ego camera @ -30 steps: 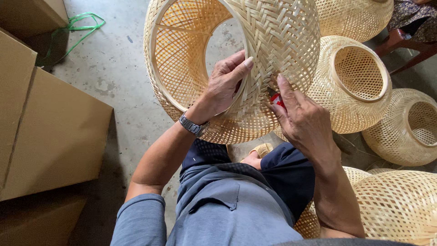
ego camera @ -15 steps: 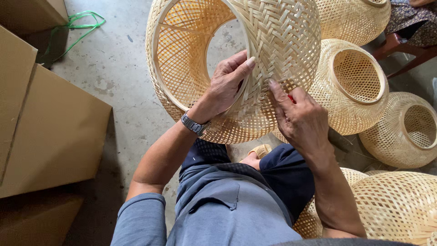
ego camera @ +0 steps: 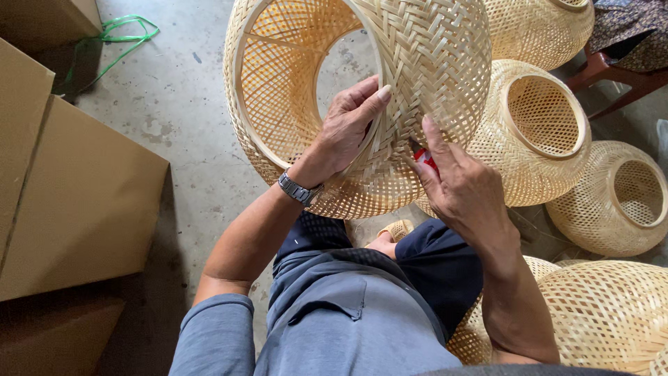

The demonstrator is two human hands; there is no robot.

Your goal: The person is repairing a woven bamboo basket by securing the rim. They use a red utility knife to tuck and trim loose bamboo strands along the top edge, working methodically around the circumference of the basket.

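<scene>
The woven bamboo lampshade is held up over the person's lap, tilted so that its wide round opening faces left and toward the camera, its wooden hoop rim plainly in view. The left hand grips that rim from the near side: the thumb lies stretched along the outside of the weave, the fingers curl over the hoop into the inside, closed on the rim. A metal wristwatch sits on that wrist. The right hand rests against the outer wall of the lampshade just right of the left hand, index finger pointing up along the weave, the other fingers folded around a small red tool, of which only a red bit and a dark tip show between the fingers; what kind of tool it is cannot be told. The tip touches the weave near the lower edge of the shade.

Below the hands are the person's dark trousers, a grey-blue shirt, and a bare foot in a woven sandal on the concrete floor. To the right stand more bamboo shades: one large one just behind the right hand with its narrow opening up, a smaller one further right, another by the right forearm. Brown cardboard boxes stand well to the left, with a loop of green strap on the floor beyond them. A dark red wooden chair leg shows at the upper right.
</scene>
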